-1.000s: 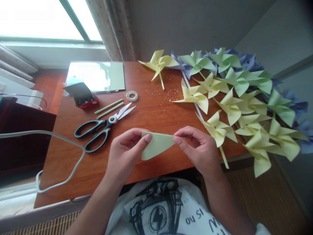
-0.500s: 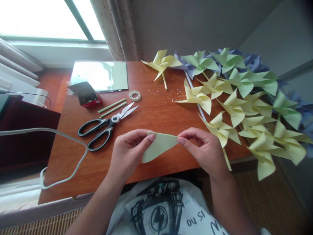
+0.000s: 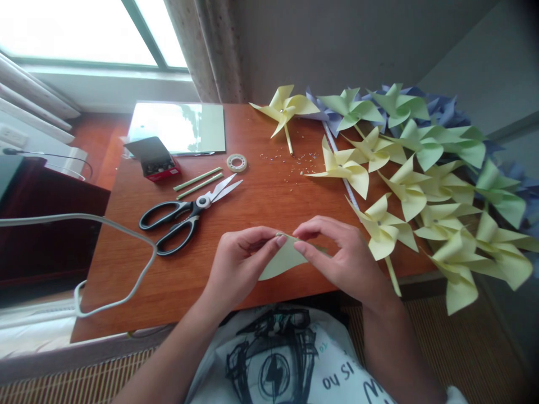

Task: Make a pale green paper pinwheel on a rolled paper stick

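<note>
Both hands meet over the near edge of the worktop (image 3: 252,196), in front of the black-handled scissors (image 3: 185,216). The left hand (image 3: 240,266) pinches the top corner of a folded pale-yellow paper (image 3: 283,261) between thumb and forefinger; the right hand (image 3: 341,258) grips the same upper edge just beside it, so their fingertips nearly touch. The paper hangs as a narrow triangle below the fingers, and it seems to be lifted just off the wood, though the hands hide its far edge. Beyond the scissors lie two thin green sticks (image 3: 197,182), and past those a small red box (image 3: 158,163) with its lid raised. A roll of clear tape (image 3: 236,163) sits to the right of the sticks. Further right of the scissors a crowd of finished paper pinwheels (image 3: 404,168), yellow, green and blue, covers that end of the worktop. A white cable (image 3: 126,235) loops to the left of the scissors.
</note>
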Motion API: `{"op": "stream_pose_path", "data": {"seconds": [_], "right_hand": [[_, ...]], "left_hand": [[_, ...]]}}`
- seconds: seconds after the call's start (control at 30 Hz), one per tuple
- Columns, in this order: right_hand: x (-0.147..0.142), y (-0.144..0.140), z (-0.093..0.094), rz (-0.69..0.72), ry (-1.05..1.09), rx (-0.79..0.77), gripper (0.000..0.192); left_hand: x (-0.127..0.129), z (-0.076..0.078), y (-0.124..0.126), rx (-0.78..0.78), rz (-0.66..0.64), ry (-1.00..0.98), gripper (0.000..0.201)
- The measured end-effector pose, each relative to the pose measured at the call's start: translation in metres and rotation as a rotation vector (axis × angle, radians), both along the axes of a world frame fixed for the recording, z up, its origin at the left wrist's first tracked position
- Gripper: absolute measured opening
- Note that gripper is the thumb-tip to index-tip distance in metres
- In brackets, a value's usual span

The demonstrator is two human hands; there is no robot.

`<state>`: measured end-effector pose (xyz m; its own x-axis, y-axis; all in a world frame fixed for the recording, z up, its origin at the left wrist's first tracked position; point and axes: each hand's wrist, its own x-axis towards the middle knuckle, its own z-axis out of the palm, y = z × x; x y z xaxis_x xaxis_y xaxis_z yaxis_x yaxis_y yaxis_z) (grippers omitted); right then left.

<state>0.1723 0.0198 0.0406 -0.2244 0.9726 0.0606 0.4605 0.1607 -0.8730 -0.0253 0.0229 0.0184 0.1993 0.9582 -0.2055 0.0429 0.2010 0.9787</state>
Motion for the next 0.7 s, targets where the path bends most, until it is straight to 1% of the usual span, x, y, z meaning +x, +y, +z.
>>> {"op": "stream_pose_path", "data": {"seconds": [0.1,0.2,0.27,0.33,0.47,0.57,0.63,0.7], "right_hand": [[-0.009,0.004,0.0,-0.001,-0.011,0.038,0.01],[-0.012,0.003,-0.002,-0.05,0.002,0.04,0.011],[-0.011,0.002,-0.002,-0.048,0.004,0.016,0.012],[-0.011,0.001,-0.002,-0.03,0.0,0.002,0.011],[-0.012,0.003,0.002,-0.01,0.025,0.034,0.004],[-0.015,0.005,0.003,0.017,0.026,0.062,0.007],[-0.017,0.006,0.003,0.004,0.005,0.09,0.01],[-0.017,0.006,0.002,-0.038,-0.009,0.114,0.011]], "left_hand": [[0.001,-0.001,-0.001,0.064,-0.003,0.041,0.014],[0.0,-0.004,-0.001,0.088,0.028,0.054,0.012],[-0.002,-0.005,-0.001,0.107,0.027,0.088,0.011],[-0.002,-0.005,-0.001,0.131,0.002,0.131,0.012],[-0.001,-0.003,0.0,0.202,-0.069,0.185,0.013],[0.001,-0.001,0.001,0.275,-0.106,0.24,0.013],[0.003,0.001,0.001,0.306,-0.114,0.267,0.015],[0.003,0.001,0.001,0.336,-0.119,0.3,0.015]]}}
